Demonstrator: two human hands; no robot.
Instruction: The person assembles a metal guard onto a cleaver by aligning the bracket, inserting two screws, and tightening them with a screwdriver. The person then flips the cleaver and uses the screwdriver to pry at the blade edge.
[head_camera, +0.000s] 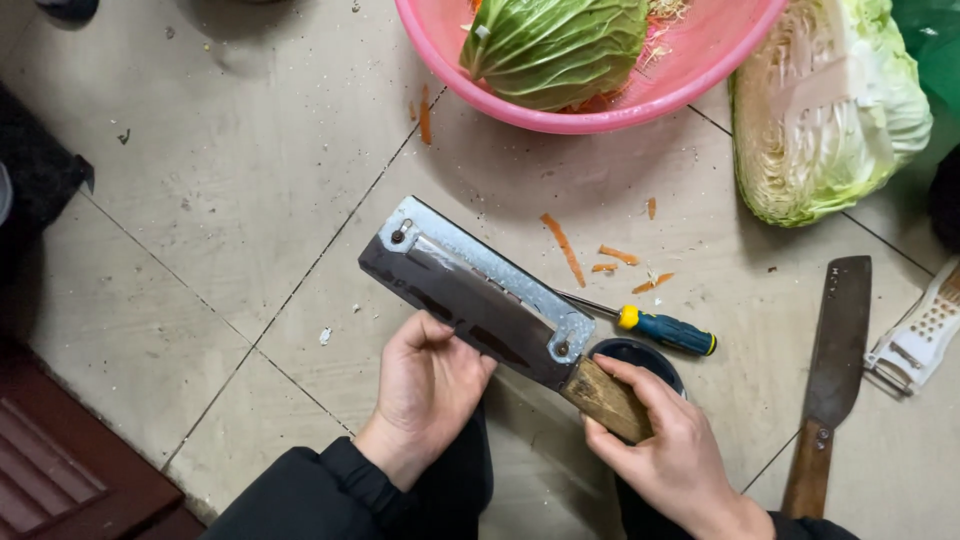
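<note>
A dark round thing (640, 357) lies mostly hidden behind the right hand (665, 450), whose fingers clamp the cleaver's (475, 295) wooden handle. The left hand (425, 385) presses fingertips, apart, on the blade's lower edge. The cleaver hangs above the floor (230, 220), before a screwdriver (650, 325).

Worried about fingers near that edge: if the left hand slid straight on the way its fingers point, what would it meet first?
The left hand already touches the dark, metal-backed cleaver blade; it would press straight into it.
</note>
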